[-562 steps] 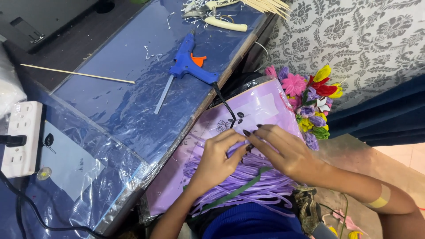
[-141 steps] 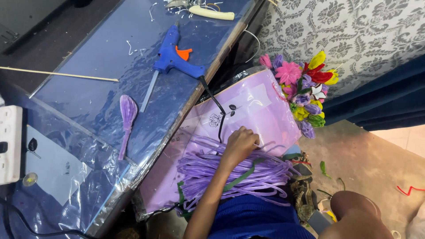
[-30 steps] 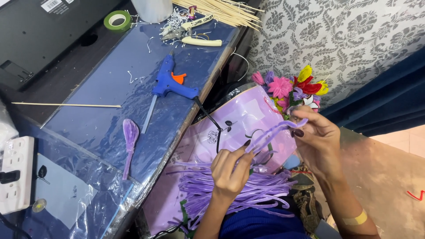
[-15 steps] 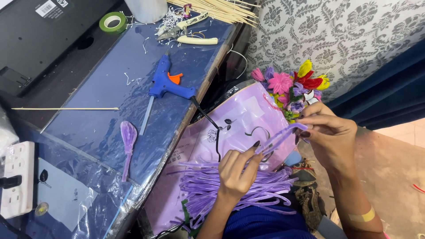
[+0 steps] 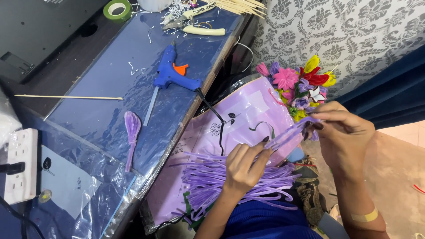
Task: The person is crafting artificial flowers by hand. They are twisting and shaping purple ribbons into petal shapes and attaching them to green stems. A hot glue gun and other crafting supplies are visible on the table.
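Overhead, the bench (image 5: 110, 128) runs from about 7 o'clock up to 1 o'clock, its top covered in blue sheeting under wrinkled clear plastic dotted with white scraps. On it lie a blue glue gun (image 5: 171, 76) with an orange trigger, a thin wooden skewer (image 5: 68, 97) toward 9 o'clock, and a finished purple loop on a stem (image 5: 131, 132). A green tape roll (image 5: 117, 9) and cream-handled pliers (image 5: 195, 20) sit near 12 o'clock, and a white power strip (image 5: 18, 164) at 8 o'clock. Grey damask wallpaper (image 5: 354, 31) fills the 1 to 2 o'clock side beside a dark blue curtain (image 5: 394, 84).

Off the bench edge, a lilac plastic bag (image 5: 248, 119) lies under a heap of purple strips (image 5: 239, 181), with a bunch of coloured flowers (image 5: 301, 82) just beyond. The left hand (image 5: 243, 166) and right hand (image 5: 343, 137) each pinch one end of a single purple strip (image 5: 287, 132), fingers narrowed on it, held taut above the bag.
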